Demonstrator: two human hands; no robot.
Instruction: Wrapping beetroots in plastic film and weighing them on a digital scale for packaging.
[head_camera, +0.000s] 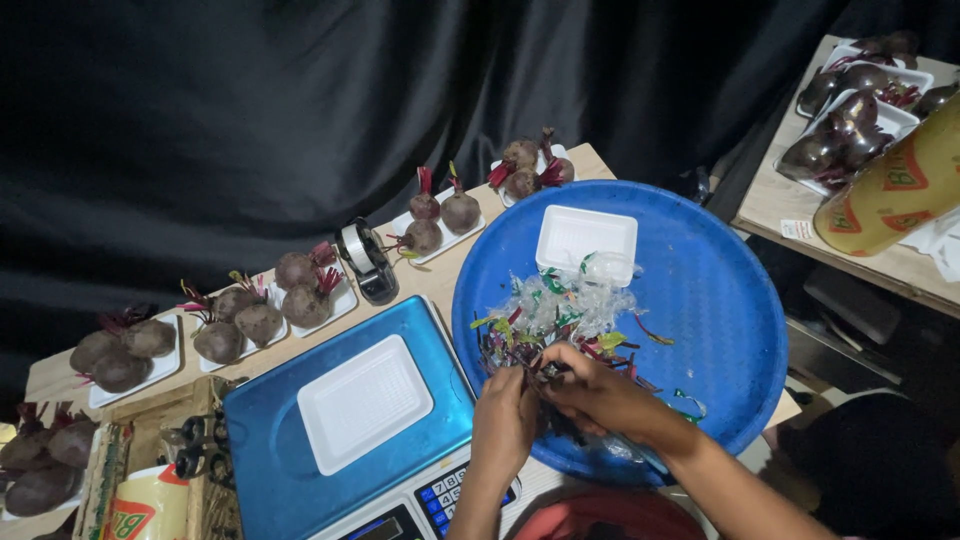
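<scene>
Your left hand (505, 405) and right hand (600, 395) meet over the near rim of the big round blue plastic tray (720, 300); both are curled shut around a small dark bundle of red beet stalks and leaf scraps (545, 372), fingertips pinching it between them — what exactly sits inside the grip is too small to tell. Just beyond your knuckles lies the heap of crumpled clear film and green-red trimmings (570, 310), and behind it one empty white foam tray (586, 240) waits on the blue plastic; so the trimming looks to be well under way. On the blue-topped electronic scale (270, 440) to your left sits a second white foam tray (364, 402), bare — nothing weighed at this moment. Along the wooden table's (455, 262) far edge stand foam trays already filled with dark purple beetroots (300, 290), several in a row, with a tape dispenser (362, 258) between them; more wrapped, glossy beet trays (850, 120) sit on the side table at upper right; by my reading, packing is partly done, with loading and weighing left.
</scene>
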